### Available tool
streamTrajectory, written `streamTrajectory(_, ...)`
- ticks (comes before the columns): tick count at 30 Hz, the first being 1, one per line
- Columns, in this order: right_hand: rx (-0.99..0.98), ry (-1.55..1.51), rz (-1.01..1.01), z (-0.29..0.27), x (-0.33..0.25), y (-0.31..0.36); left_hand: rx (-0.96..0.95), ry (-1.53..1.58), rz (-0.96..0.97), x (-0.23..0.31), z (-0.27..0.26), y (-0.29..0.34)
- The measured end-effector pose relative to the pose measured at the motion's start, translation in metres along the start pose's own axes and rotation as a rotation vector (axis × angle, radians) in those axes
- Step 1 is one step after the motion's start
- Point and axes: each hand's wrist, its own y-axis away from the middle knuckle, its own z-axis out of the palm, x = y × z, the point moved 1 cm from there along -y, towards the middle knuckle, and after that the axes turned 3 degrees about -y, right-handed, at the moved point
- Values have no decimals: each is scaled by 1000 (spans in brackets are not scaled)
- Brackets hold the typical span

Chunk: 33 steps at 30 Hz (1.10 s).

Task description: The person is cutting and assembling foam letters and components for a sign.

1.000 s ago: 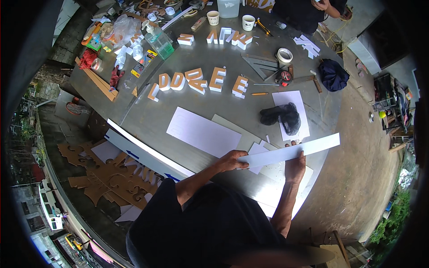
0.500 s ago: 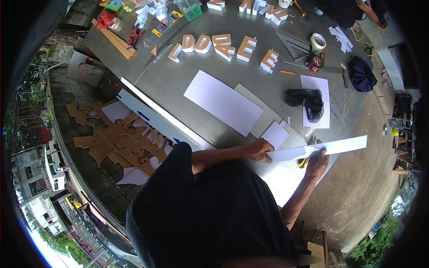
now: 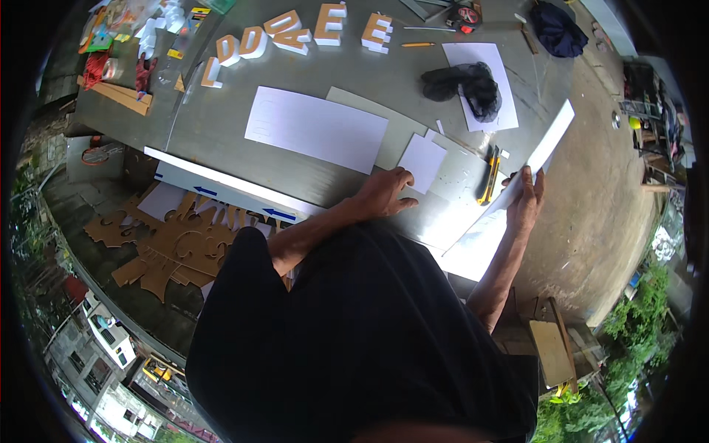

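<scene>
My right hand (image 3: 526, 196) grips a long white strip (image 3: 552, 139) near the table's right edge, its far end pointing up and to the right. My left hand (image 3: 385, 193) has its fingers apart and holds nothing. It hovers by, or rests against, a small notched white sheet (image 3: 422, 162); contact cannot be told. Between the hands, close to the strip, lies a yellow-and-black utility knife (image 3: 489, 177). A larger white rectangle (image 3: 314, 129) lies to the left, partly over a grey sheet (image 3: 354, 101).
White-sided letters with brown faces (image 3: 330, 26) stand at the back. A black cloth (image 3: 478, 88) covers part of a white sheet, near a pencil (image 3: 418, 44) and tape measure (image 3: 465, 20). Brown cut-out boards (image 3: 177, 247) lie below left, beside a long panel with blue arrows (image 3: 240, 199).
My left hand has let go of the white strip and moved beside the small white sheet. The strip, in my right hand, has swung from nearly level to steeply slanted. The view has shifted.
</scene>
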Motion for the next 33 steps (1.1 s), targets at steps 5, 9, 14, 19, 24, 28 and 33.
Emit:
streamTrajectory(5,12,514,-169,6,1,19,67,-463,14,7,8,-6)
streamTrajectory(9,-30,850,-97,9,12,38,78,-544,-44,12,11,-24)
streamTrajectory(14,-95,911,-44,1,48,60,132,-579,-127,9,28,-41)
streamTrajectory(19,-193,881,-211,11,77,66,163,-670,-35,11,34,-49)
streamTrajectory(24,-203,882,-152,9,96,64,88,-702,88,6,28,-57)
streamTrajectory(28,-223,1003,-243,13,101,62,50,-699,181,-2,19,-56)
streamTrajectory(33,-232,1014,-255,28,107,66,102,-578,178,-13,8,-47)
